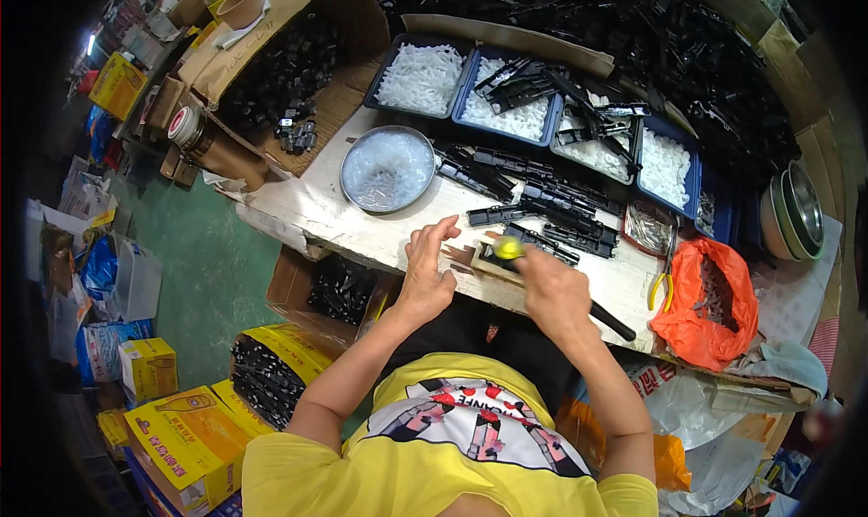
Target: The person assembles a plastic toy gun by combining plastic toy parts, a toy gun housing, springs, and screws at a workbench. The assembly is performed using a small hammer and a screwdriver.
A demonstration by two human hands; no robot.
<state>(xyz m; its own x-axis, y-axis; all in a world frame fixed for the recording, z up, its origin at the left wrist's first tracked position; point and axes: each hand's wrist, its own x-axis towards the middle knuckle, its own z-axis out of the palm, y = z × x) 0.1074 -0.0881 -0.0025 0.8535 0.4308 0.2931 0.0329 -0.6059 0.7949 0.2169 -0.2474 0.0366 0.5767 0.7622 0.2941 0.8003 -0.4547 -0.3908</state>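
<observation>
While the head view looks down on the white worktop (312,196), the right hand (555,291) has its grip closed round a hammer (509,248), whose yellow-green head (blurred) is over the near edge and whose black handle slants out below the hand toward the lower right; the left hand (427,268) is just to the left of the hammer head, its grip fairly wide, index finger and thumb curved apart with nothing visible between them; black plastic parts (570,205) lie in a loose heap just beyond the hammer, in the middle of the worktop.

Beyond the left hand sits a round metal dish (387,209) with translucent whitish contents; behind the heap stands a row of blue trays (506,135) filled with white pieces, some black parts lying across them; to the right of the hammer, pliers (663,291) with yellow handles rest beside an orange-red plastic bag (684,318), open at the top; farther right is a stack of bowls (803,201); at the far left, a cardboard box (345,137) holds small dark pieces.
</observation>
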